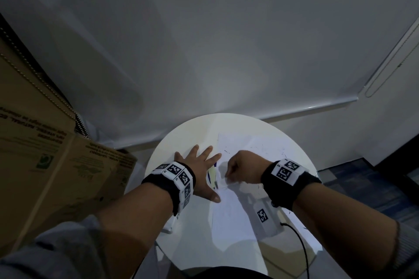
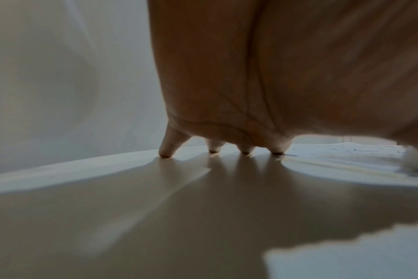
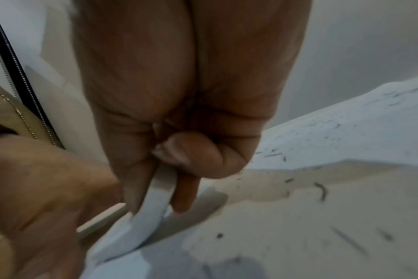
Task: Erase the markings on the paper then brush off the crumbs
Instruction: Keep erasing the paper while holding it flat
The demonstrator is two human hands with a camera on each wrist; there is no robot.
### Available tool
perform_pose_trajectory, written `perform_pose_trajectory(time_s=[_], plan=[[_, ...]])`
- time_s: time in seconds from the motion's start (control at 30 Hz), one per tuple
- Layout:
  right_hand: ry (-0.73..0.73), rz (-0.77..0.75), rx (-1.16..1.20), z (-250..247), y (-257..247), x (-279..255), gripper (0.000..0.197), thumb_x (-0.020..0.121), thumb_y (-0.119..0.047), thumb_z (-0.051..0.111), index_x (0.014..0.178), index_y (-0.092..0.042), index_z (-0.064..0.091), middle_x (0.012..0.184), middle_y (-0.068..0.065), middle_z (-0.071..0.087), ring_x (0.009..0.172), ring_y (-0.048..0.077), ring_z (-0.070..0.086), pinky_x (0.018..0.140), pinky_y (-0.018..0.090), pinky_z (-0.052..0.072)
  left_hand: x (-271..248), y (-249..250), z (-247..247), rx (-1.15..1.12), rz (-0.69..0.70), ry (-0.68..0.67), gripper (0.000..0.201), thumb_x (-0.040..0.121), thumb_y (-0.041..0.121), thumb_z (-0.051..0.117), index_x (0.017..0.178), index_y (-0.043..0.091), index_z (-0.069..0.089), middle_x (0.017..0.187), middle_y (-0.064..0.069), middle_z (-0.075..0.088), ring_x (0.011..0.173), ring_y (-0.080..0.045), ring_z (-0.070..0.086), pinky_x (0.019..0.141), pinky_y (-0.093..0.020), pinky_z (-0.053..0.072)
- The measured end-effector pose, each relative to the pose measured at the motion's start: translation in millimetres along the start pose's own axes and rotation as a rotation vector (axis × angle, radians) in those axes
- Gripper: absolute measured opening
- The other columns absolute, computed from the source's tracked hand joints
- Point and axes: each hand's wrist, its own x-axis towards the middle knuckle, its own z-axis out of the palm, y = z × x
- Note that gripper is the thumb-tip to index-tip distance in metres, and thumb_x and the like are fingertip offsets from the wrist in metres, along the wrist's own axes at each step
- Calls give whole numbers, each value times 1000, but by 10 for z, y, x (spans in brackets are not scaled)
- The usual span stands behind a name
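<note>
A white paper [image 1: 238, 206] lies on a round white table [image 1: 172, 142], with faint pen marks and dark eraser crumbs [image 3: 322, 188] scattered over it. My left hand [image 1: 199, 165] lies flat at the paper's left edge, fingers spread, with its fingertips [image 2: 166, 149] touching the tabletop. My right hand [image 1: 227, 178] is curled at that same edge. Its thumb and fingers [image 3: 184, 196] pinch a white fold [image 3: 153, 205] that looks like the paper's lifted edge. No eraser shows clearly in any view.
A yellow sheet [image 1: 212, 173] with a dark rim peeks out beside my left thumb. A white tagged device [image 1: 264, 213] with a black cable [image 1: 301, 247] lies under my right wrist. A large cardboard box [image 1: 45, 154] stands left of the table. A white wall rises behind.
</note>
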Motion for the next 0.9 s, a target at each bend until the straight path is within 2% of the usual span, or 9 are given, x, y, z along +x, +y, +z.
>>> perform_pose_trajectory(time_s=[0.07, 0.2, 0.37, 0.4, 0.53, 0.6, 0.7, 0.83, 0.9], plan=[[174, 56, -20, -51, 49, 113, 15, 83, -18, 67, 88, -5, 71, 89, 8, 69, 74, 14, 56, 66, 21, 42, -5, -4, 0, -1, -3, -7, 122, 67, 79, 64, 149, 43, -19, 159, 12, -26, 148, -27, -21, 112, -70, 2], [374, 171, 25, -122, 188, 200, 16, 86, -16, 62, 88, -2, 70, 91, 11, 67, 82, 22, 58, 65, 22, 36, -5, 2, -22, -6, -4, -15, 122, 68, 78, 64, 150, 42, -19, 159, 12, -26, 147, -27, -22, 112, -70, 1], [-40, 32, 106, -114, 136, 60, 7, 82, -15, 70, 76, -13, 67, 63, 1, 62, 40, -1, 48, 50, 16, 40, 33, -12, -3, -2, -3, -12, 124, 67, 79, 64, 149, 42, -20, 158, 13, -27, 147, -26, -22, 112, -71, 1], [-32, 36, 87, -131, 141, 75, 7, 82, -15, 70, 76, -14, 67, 63, -1, 60, 42, 0, 49, 49, 16, 40, 39, -12, -2, 0, -4, -13, 124, 66, 80, 64, 149, 42, -21, 158, 13, -28, 147, -26, -22, 112, -70, 1], [324, 133, 41, -224, 264, 251, 9, 81, -13, 67, 81, -4, 69, 78, 7, 64, 69, 17, 53, 57, 21, 37, 29, -5, -7, -1, -7, -20, 125, 66, 80, 64, 149, 41, -22, 158, 13, -28, 147, -26, -22, 112, -69, 1], [252, 106, 92, -213, 274, 232, 8, 80, -13, 69, 77, -6, 69, 70, 4, 64, 60, 14, 54, 56, 21, 40, 20, -5, -10, -7, -9, -21, 126, 66, 79, 65, 149, 40, -22, 158, 13, -28, 147, -25, -23, 112, -69, 0], [-69, 49, 135, -152, 198, 119, 9, 80, -14, 72, 72, -12, 67, 54, -3, 59, 38, 4, 46, 53, 19, 42, 23, -9, -6, -8, -3, -18, 127, 65, 79, 65, 149, 40, -22, 158, 13, -28, 147, -25, -23, 112, -69, 1], [241, 102, 41, -203, 222, 235, 9, 81, -13, 68, 80, -4, 69, 75, 8, 66, 64, 14, 55, 61, 22, 41, 15, 4, -9, -3, -9, -17, 126, 66, 79, 65, 149, 40, -21, 158, 13, -27, 147, -25, -22, 112, -69, 1], [231, 80, 43, -210, 216, 200, 8, 82, -12, 67, 77, -6, 67, 75, 7, 64, 65, 15, 55, 59, 20, 41, 15, 6, -11, -4, -12, -17, 126, 66, 79, 65, 149, 40, -21, 158, 13, -27, 147, -25, -22, 112, -68, 1]])
